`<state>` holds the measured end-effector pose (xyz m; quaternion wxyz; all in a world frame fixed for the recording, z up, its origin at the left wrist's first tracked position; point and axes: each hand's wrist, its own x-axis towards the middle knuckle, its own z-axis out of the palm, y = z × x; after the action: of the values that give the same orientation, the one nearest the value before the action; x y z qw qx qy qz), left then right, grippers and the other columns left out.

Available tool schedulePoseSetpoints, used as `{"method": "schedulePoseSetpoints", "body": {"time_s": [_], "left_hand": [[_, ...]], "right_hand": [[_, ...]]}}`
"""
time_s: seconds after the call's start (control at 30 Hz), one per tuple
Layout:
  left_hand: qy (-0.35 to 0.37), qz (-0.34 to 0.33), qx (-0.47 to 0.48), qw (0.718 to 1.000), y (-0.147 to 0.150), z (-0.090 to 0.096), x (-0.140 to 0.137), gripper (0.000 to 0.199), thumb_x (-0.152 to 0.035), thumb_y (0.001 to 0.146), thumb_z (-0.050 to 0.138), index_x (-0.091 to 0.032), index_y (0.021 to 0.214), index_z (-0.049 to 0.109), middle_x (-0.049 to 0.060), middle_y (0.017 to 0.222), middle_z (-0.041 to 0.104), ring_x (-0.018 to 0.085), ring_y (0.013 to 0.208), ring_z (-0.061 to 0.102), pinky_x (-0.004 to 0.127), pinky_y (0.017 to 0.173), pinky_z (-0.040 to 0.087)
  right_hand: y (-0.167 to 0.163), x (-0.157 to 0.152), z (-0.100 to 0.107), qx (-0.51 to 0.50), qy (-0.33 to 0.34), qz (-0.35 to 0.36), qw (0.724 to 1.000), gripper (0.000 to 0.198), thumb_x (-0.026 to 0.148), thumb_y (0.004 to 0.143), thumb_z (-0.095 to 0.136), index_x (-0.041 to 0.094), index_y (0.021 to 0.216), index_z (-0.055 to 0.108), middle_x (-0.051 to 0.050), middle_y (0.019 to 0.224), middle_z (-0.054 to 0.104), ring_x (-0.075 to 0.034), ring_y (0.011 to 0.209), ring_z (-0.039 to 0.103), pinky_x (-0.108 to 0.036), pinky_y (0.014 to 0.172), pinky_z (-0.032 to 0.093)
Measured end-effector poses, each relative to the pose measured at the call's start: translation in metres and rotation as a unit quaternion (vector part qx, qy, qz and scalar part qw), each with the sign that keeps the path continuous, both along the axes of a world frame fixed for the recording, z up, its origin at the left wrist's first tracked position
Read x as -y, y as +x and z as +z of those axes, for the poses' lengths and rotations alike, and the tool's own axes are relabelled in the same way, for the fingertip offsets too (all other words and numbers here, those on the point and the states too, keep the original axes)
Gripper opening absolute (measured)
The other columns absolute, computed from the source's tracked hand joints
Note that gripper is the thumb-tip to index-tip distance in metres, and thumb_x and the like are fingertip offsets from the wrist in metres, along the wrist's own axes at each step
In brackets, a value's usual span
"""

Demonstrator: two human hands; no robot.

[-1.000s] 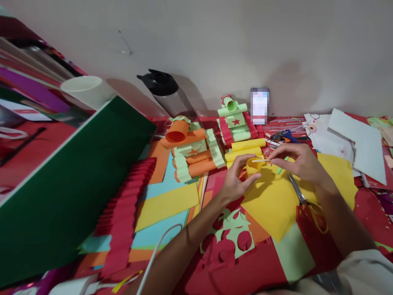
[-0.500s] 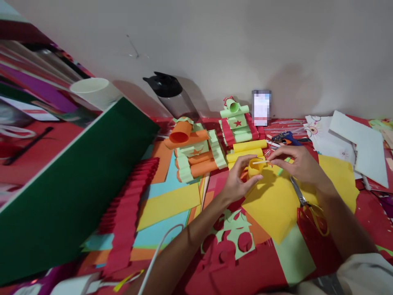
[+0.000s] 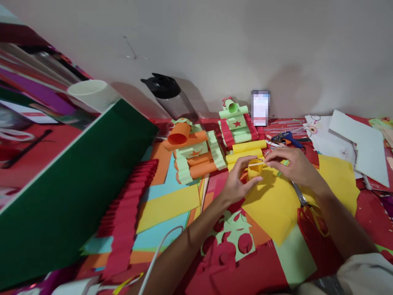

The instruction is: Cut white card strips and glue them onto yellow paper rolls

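Between thumb and fingers, my left hand (image 3: 241,180) grips a small yellow paper tube (image 3: 254,169) by its sides. My right hand (image 3: 288,164) pinches a thin white stick (image 3: 257,164), whose far end lies across the tube's open top. Just behind my left hand are several rolled yellow paper tubes (image 3: 249,146). Under both hands spread sheets of yellow paper (image 3: 274,209). A pair of scissors (image 3: 302,199) with red and yellow handles lies beneath my right forearm.
Paper tank models stand behind: an orange and green one (image 3: 196,155) and a red and green one (image 3: 237,123). A phone (image 3: 260,107) leans on the wall near a blue glue gun (image 3: 290,139). A green board (image 3: 76,192) slants at left, beside a bottle (image 3: 172,96). Cut paper scraps (image 3: 230,246) lie in front.
My right hand has shifted slightly left, carrying the white stick further over the tube's opening. The left hand keeps its hold on the tube in nearly the same place.
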<state>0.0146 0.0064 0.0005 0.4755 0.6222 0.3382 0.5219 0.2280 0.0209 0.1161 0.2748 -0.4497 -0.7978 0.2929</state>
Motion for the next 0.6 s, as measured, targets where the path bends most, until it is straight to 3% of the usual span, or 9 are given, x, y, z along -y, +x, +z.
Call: {"method": "schedulePoseSetpoints", "body": {"time_s": [0.2, 0.33, 0.43, 0.6], "left_hand": [[0.025, -0.029, 0.019, 0.999, -0.003, 0.007, 0.000, 0.059, -0.046, 0.088, 0.083, -0.028, 0.138, 0.058, 0.012, 0.137, 0.067, 0.029, 0.129, 0.066, 0.043, 0.109, 0.053], [0.051, -0.018, 0.034, 0.998, -0.003, 0.026, 0.004, 0.040, -0.048, 0.101, 0.064, -0.025, 0.133, 0.058, 0.014, 0.138, 0.067, 0.028, 0.132, 0.064, 0.047, 0.114, 0.050], [0.038, 0.025, -0.033, 0.998, -0.005, 0.048, 0.007, 0.020, -0.041, 0.105, 0.058, -0.024, 0.114, 0.062, 0.013, 0.132, 0.068, 0.026, 0.127, 0.065, 0.044, 0.110, 0.051], [0.045, 0.044, -0.180, 0.982, -0.010, 0.077, 0.008, 0.016, -0.038, 0.104, 0.058, -0.023, 0.104, 0.065, 0.012, 0.126, 0.070, 0.028, 0.122, 0.066, 0.046, 0.107, 0.052]], "right_hand": [[-0.002, 0.000, 0.000, -0.020, -0.019, 0.005, 1.000, 0.013, 0.023, 0.099, 0.066, 0.025, 0.096, 0.079, -0.003, 0.102, 0.082, -0.020, 0.094, 0.073, -0.035, 0.092, 0.052], [-0.003, 0.001, 0.000, -0.026, -0.013, 0.010, 1.000, 0.011, 0.022, 0.098, 0.068, 0.024, 0.095, 0.079, -0.004, 0.099, 0.081, -0.019, 0.091, 0.072, -0.032, 0.084, 0.053], [-0.004, 0.001, 0.001, -0.024, -0.014, 0.011, 1.000, 0.012, 0.019, 0.097, 0.067, 0.023, 0.094, 0.078, -0.004, 0.099, 0.081, -0.019, 0.091, 0.072, -0.031, 0.083, 0.053], [-0.005, 0.002, 0.001, -0.027, -0.016, 0.014, 0.999, 0.012, 0.019, 0.097, 0.067, 0.024, 0.093, 0.078, -0.004, 0.099, 0.081, -0.019, 0.092, 0.073, -0.033, 0.084, 0.054]]}}
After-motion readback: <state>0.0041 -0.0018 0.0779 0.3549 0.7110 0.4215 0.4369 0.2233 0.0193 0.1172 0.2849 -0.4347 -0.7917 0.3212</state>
